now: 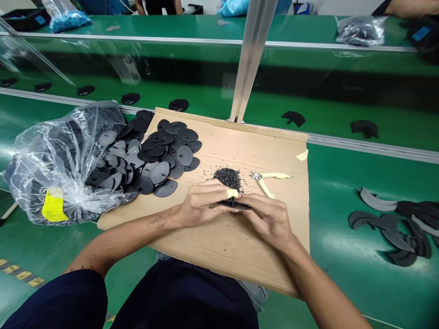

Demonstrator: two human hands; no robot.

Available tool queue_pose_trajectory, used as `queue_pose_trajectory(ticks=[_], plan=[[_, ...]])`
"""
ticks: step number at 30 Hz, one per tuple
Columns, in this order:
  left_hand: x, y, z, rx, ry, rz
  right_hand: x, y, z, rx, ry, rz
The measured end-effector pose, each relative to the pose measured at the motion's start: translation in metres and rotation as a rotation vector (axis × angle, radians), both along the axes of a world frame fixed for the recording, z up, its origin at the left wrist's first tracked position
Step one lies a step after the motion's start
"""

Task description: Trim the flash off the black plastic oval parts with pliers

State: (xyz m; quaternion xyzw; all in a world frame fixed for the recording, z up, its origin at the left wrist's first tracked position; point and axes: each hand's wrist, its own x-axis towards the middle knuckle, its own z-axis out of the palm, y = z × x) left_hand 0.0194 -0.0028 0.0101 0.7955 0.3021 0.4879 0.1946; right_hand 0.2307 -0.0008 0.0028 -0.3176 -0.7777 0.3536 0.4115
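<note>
Both of my hands meet over the cardboard sheet (212, 246), holding black plastic parts between them. My left hand (202, 203), with yellow tape round a fingertip, is closed on the left end of a thin black plastic piece (236, 204). The fingers of my right hand (269, 214) pinch its right end. Part of the piece is hidden by my fingers. Just beyond my hands lies a heap of small black plastic scraps (228, 178). To its right rest side cutters (269, 178) with pale yellow handles, their jaws toward the heap.
On the left, a clear plastic bag (68, 160) spills many black oval discs (159, 172) onto the cardboard. Curved black parts (394, 228) lie on the green table at right. A metal post (252, 59) stands behind the cardboard. Black parts (178, 105) sit spaced along the strip beyond.
</note>
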Motion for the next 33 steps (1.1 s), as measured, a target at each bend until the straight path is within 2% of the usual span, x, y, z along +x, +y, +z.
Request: queue_pose_trajectory(ticks=[5,11,18,24,33], plan=[[0.0,0.0021,-0.0005,-0.018,0.008,-0.066,0.0006,0.0011,-0.0019,0.069,-0.001,-0.009],[0.0001,-0.0013,-0.0032,0.015,-0.042,0.003,0.0008,0.0004,-0.0008,0.032,-0.012,0.012],[-0.0033,0.0065,-0.0054,-0.046,-0.022,-0.15,0.0019,0.0003,-0.0035,0.065,0.003,0.017],[0.0,0.0001,-0.0065,0.019,-0.065,-0.036,0.0021,-0.0006,-0.0004,0.01,-0.031,0.024],[0.0039,0.0014,-0.0031,-0.034,-0.04,-0.049,0.0018,0.0026,-0.0056,0.071,0.041,-0.007]])
